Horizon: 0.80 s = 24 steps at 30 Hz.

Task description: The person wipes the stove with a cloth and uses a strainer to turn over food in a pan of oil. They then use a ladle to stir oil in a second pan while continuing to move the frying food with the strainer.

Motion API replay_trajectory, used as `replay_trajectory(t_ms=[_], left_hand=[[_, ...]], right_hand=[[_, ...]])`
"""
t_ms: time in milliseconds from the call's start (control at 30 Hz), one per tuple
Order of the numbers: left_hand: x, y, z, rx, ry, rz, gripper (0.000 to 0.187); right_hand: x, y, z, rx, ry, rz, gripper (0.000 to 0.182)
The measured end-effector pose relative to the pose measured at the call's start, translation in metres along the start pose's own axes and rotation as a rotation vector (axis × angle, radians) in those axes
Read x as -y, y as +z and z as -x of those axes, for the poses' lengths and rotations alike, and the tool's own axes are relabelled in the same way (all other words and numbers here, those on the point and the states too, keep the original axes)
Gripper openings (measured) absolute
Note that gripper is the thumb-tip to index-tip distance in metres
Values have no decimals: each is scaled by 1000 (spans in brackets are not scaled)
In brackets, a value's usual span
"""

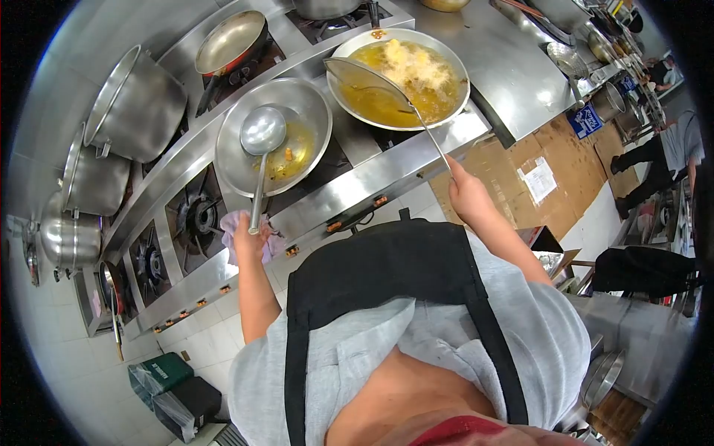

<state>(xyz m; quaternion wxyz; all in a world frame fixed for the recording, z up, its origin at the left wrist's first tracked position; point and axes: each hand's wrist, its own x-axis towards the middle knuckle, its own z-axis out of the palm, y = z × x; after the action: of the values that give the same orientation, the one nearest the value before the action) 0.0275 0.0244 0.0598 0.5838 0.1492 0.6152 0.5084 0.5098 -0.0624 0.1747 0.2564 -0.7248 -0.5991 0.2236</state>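
Observation:
My left hand (248,242) is closed around the handle end of a steel ladle (263,131), with a pink cloth (273,244) bunched in the same grip. The ladle's bowl rests over a steel pan (313,99) holding a little yellow oil and a few small orange bits. My right hand (468,195) grips the long handle of a skimmer (358,72). Its head lies over the left side of a wide pan (459,104) of bubbling oil. Pale yellow food (413,63) floats in that oil, towards the far right side.
Large steel pots (141,108) line the left of the stove. A red frying pan (232,41) sits behind the steel pan. Bare burners (197,213) show at left. Cardboard (513,171) covers the floor at right. Another person (673,149) stands farther right.

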Motion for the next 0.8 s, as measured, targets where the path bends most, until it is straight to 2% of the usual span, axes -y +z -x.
replay_trajectory(t_ms=[33,100,133,200,300,333,467,533,567,633,667,733,767,800], left_hand=[[19,-24,-28,1,0,-1,47],[44,-56,-60,-333,796,-1226,61],[43,-41,-45,-333,796,-1227,61],[51,-6,-12,-566,554,-1575,73],[75,4,-29,-697,489,-1592,76],[74,7,-31,-681,401,-1620,74],[75,4,-21,-595,451,-1648,73],[78,-1,-18,-463,507,-1676,71],[81,-2,-15,-463,509,-1678,71],[92,5,-5,-335,595,-1739,67],[99,10,0,-331,599,-1739,67],[114,26,12,-126,847,-1679,64],[121,37,17,-121,851,-1680,64],[126,52,24,21,928,-1708,62]], right_hand=[[-2,0,-2,-12,0,42,46],[-3,-2,-5,-24,-1,83,46],[-3,-4,-6,-50,8,44,47],[-5,-7,-9,-66,15,6,47],[-10,-14,-17,-155,-1,-7,47],[-11,-17,-21,-188,15,-26,47],[-25,-21,-33,-257,59,-72,44],[-29,-25,-37,-271,66,-148,45],[-27,-27,-37,-272,67,-149,45],[-23,-32,-39,-266,133,-392,45],[-23,-36,-40,-271,135,-392,45],[-22,-43,-43,-229,218,-508,47],[-22,-44,-44,-234,221,-509,47],[-21,-44,-46,-269,221,-540,47]])
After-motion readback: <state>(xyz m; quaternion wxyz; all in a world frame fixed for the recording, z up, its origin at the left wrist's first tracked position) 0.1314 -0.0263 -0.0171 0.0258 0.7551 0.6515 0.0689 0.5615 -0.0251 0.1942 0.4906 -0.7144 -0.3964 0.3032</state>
